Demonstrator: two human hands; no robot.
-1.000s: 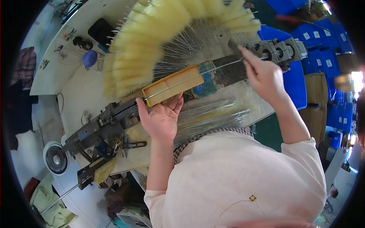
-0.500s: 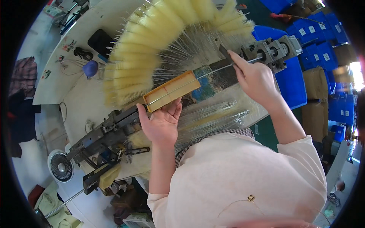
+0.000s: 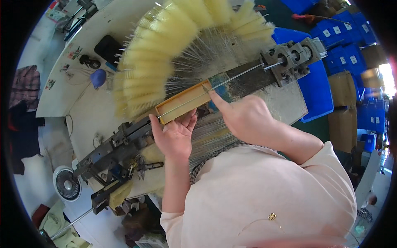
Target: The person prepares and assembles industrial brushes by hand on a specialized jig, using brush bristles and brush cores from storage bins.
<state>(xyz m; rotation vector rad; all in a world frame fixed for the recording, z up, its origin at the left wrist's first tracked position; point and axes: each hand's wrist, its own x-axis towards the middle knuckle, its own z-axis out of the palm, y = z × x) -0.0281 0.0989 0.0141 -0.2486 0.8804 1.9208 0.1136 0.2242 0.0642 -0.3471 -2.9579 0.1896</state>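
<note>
A shallow orange-yellow tray [image 3: 182,99] sits slantwise on the dark bench machine [image 3: 113,142]. Along the tray runs a thin twisted wire [image 3: 237,76], reaching a metal spindle [image 3: 273,65] at the right. My left hand [image 3: 175,138] lies palm up at the tray's lower left end, fingers apart, its thumb beside the wire's end. Closed, my right hand [image 3: 248,118] is at the tray's right end, index finger pointing along the wire. The narrow tip of a flat metal blade [image 3: 205,87] shows at that finger; the rest is hidden by the hand.
Yellow bristle brushes [image 3: 144,62] with wire stems form an arc behind the tray. A bundle of thin wires [image 3: 211,138] lies in front. Bearing blocks [image 3: 293,56] stand at the right by a blue bin [image 3: 316,91]. A small fan [image 3: 67,184] stands at lower left.
My right hand has moved left and nearer, from beside the spindle to the tray's right end, taking the metal blade along. My left hand has barely moved.
</note>
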